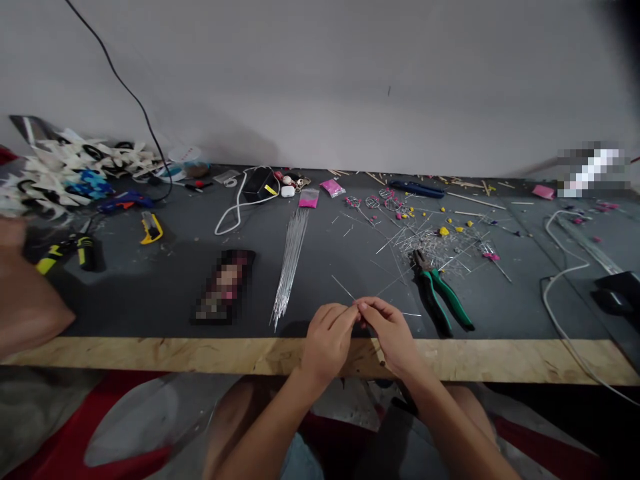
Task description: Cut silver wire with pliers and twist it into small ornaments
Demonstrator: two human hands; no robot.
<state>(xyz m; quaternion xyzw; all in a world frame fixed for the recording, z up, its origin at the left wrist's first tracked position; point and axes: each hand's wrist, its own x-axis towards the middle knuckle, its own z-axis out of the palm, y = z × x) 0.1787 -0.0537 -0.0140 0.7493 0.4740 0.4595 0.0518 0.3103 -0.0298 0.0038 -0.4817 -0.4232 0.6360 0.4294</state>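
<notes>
My left hand (327,337) and my right hand (387,330) meet at the table's front edge, fingers pinched together. A thin metal wire (343,288) sticks up and to the left from between the fingertips; the gripped part is hidden. Another thin wire end (413,314) shows just right of my right hand. Beyond that lie pliers (443,297) with green and black handles, jaws pointing away. To the left of my hands is a long bundle of straight wires (291,263).
Wire clippings (435,247) and wire loops with pink bits (387,199) lie at the back right. A yellow cutter knife (151,228), a phone-like dark object (225,287), pink packets (309,198) and a white cable (547,280) are around. Another person's arm (30,293) is at left.
</notes>
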